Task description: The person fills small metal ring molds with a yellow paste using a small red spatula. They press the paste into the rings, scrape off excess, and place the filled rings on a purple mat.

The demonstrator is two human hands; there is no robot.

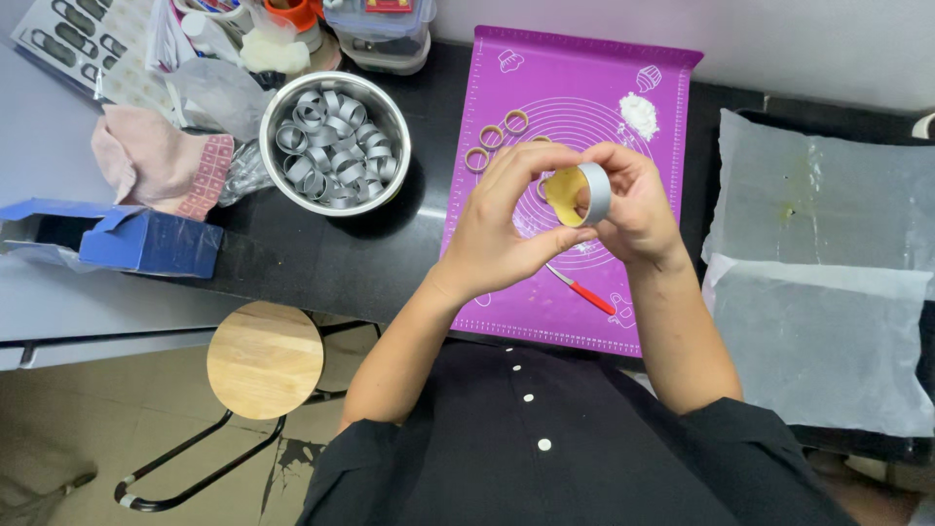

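Counter black, purple mat on top, floor possibly concrete.

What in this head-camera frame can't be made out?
Head view only:
- Dough inside the metal ring: far side hidden by the left hand and right hand.
- Red-handled tool: tip hidden under the left hand.
- Containers at top: cut off by the frame edge.
- Rings on the purple mat: partly hidden behind the fingers.
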